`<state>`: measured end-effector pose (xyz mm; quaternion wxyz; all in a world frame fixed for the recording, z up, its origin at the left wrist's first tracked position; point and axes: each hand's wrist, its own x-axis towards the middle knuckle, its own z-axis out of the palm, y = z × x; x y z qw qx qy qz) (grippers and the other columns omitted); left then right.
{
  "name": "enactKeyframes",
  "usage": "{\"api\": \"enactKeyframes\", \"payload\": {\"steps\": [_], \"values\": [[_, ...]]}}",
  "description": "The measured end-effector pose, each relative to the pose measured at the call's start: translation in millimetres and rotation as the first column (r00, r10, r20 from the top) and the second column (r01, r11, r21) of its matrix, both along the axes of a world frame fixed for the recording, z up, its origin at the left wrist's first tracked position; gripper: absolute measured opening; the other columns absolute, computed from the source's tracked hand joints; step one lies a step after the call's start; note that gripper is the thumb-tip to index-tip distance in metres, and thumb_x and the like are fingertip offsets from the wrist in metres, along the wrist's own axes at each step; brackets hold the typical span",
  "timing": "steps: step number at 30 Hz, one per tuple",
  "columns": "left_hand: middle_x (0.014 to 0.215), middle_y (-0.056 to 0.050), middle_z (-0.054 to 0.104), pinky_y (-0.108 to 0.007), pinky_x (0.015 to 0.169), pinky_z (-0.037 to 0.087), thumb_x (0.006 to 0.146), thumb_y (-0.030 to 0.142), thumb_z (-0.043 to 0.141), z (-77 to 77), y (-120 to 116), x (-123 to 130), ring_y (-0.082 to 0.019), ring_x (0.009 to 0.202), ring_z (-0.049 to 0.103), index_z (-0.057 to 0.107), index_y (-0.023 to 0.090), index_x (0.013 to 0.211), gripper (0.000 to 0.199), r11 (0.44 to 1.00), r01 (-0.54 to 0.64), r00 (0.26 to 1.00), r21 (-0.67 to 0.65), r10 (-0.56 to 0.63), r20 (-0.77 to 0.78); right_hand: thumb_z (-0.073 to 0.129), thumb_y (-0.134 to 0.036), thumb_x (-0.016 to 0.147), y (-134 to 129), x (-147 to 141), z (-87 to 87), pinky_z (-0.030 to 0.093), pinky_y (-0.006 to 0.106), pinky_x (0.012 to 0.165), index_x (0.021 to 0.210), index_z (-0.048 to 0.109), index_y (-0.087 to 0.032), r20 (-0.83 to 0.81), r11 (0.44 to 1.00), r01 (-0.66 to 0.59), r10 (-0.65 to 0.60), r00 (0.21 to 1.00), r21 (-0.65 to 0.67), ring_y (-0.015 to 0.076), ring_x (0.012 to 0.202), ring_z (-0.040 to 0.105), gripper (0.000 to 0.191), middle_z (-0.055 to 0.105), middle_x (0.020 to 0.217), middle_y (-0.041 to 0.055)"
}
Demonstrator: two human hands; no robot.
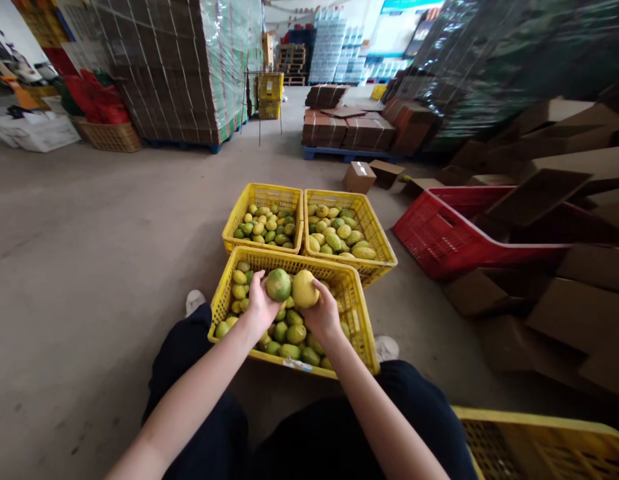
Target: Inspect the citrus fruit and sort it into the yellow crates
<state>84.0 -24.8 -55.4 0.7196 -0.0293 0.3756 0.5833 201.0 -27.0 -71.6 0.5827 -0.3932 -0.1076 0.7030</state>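
Dark trouser legs are filling the bottom of the head view, with two bare forearms reaching forward over them to the near yellow crate [362,333] on the concrete floor [89,267]. Left hand [259,303] is closing around a green fruit [278,284], fingers curled behind it; right hand [323,313] is gripping a yellower fruit [304,288] the same way. Both fruits are touching each other, held just above the pile in that crate.

Judging by how things lie, the sorting is well under way but far from over: the near crate is still holding a mixed heap of green and yellow fruit, while the two crates beyond it are filling up, the far left crate [239,223] with smaller greenish ones and the far right crate [379,237] with larger yellow ones. Neither is full.

A red crate [439,243] and flattened cardboard boxes [564,313] are lying to the right, and another yellow crate [539,427] is sitting at the person's right knee.
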Motion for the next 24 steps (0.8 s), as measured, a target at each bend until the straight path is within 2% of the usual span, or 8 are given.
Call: {"api": "enactKeyframes", "payload": {"steps": [3, 8, 11, 14, 17, 19, 22, 24], "values": [[0.083, -0.007, 0.070, -0.029, 0.069, 0.054, 0.094, 0.031, 0.044, 1.9, 2.1, -0.1, -0.021, 0.084, 0.068, 0.062, 0.015, 0.093, 0.024, 0.994, 0.042, 0.999, -0.102, -0.043, -0.014, 0.059, -0.023, 0.084, 3.2, 0.8, 0.9, 0.059, 0.024, 0.060, 0.088, 0.065, -0.021, -0.029, 0.995, -0.004, 0.001, 1.000, -0.099, 0.0155, 0.068, 0.067, 0.007, 0.072, 0.075, -0.0008], [0.107, -0.010, 0.070, -0.028, 0.068, 0.050, 0.099, 0.040, 0.037, -4.9, 0.5, 4.7, -0.021, 0.090, 0.067, 0.060, 0.016, 0.112, 0.035, 0.953, 0.204, 0.972, -0.223, -0.225, -0.072, 0.053, -0.024, 0.090, 5.8, 6.0, -4.5, 0.062, 0.029, 0.062, 0.087, 0.060, -0.021, 0.019, 0.944, 0.028, -0.023, 1.000, -0.329, 0.0156, 0.063, 0.063, 0.008, 0.068, 0.070, -0.0005], [0.114, -0.010, 0.068, -0.028, 0.073, 0.049, 0.100, 0.046, 0.033, -8.6, -1.0, 7.0, -0.021, 0.095, 0.066, 0.058, 0.017, 0.119, 0.043, 0.927, 0.248, 0.951, -0.281, -0.288, -0.111, 0.051, -0.027, 0.092, 5.8, 9.0, -8.0, 0.061, 0.030, 0.060, 0.088, 0.058, -0.021, 0.004, 0.931, 0.011, -0.010, 1.000, -0.364, 0.0168, 0.065, 0.064, 0.010, 0.066, 0.070, 0.0005], [0.111, -0.010, 0.069, -0.028, 0.075, 0.050, 0.100, 0.047, 0.033, -9.4, -1.1, 6.7, -0.022, 0.096, 0.066, 0.059, 0.017, 0.117, 0.043, 0.924, 0.265, 0.943, -0.276, -0.308, -0.125, 0.050, -0.027, 0.092, 6.5, 11.6, -10.3, 0.060, 0.030, 0.057, 0.089, 0.057, -0.021, -0.030, 0.930, -0.018, 0.008, 1.000, -0.368, 0.0174, 0.066, 0.065, 0.010, 0.066, 0.071, 0.0010], [0.101, -0.009, 0.070, -0.029, 0.072, 0.052, 0.098, 0.044, 0.038, -7.5, 0.3, 4.9, -0.021, 0.090, 0.066, 0.060, 0.017, 0.109, 0.036, 0.932, 0.247, 0.953, -0.265, -0.283, -0.108, 0.054, -0.025, 0.088, 7.5, 13.5, -13.2, 0.058, 0.029, 0.057, 0.088, 0.057, -0.021, -0.055, 0.944, -0.041, 0.025, 0.998, -0.328, 0.0170, 0.065, 0.064, 0.005, 0.066, 0.072, 0.0009], [0.093, -0.007, 0.069, -0.029, 0.070, 0.053, 0.096, 0.039, 0.042, -4.9, 1.5, 3.6, -0.020, 0.084, 0.066, 0.060, 0.018, 0.101, 0.028, 0.949, 0.192, 0.970, -0.249, -0.221, -0.097, 0.059, -0.023, 0.083, 7.2, 13.5, -14.9, 0.057, 0.027, 0.056, 0.086, 0.059, -0.020, -0.023, 0.960, -0.060, 0.056, 0.998, -0.274, 0.0166, 0.064, 0.063, 0.005, 0.066, 0.070, 0.0006], [0.081, -0.004, 0.067, -0.028, 0.067, 0.053, 0.092, 0.032, 0.048, -0.7, 2.4, 1.6, -0.017, 0.074, 0.064, 0.061, 0.019, 0.090, 0.019, 0.991, 0.049, 0.989, -0.128, -0.066, -0.131, 0.068, -0.027, 0.074, 4.1, 10.8, -13.6, 0.053, 0.024, 0.058, 0.087, 0.066, -0.019, 0.105, 0.995, -0.062, 0.070, 0.992, -0.078, 0.0161, 0.069, 0.063, 0.015, 0.069, 0.075, -0.0007], [0.077, -0.004, 0.068, -0.027, 0.068, 0.053, 0.089, 0.033, 0.049, 1.2, 1.4, 0.7, -0.018, 0.074, 0.065, 0.064, 0.017, 0.084, 0.022, 1.000, 0.005, 0.987, -0.004, -0.005, -0.162, 0.073, -0.035, 0.071, 0.2, 7.9, -9.7, 0.052, 0.024, 0.067, 0.088, 0.070, -0.021, 0.218, 0.993, -0.039, 0.014, 0.976, 0.114, 0.0165, 0.079, 0.065, 0.022, 0.072, 0.084, -0.0016]]}}
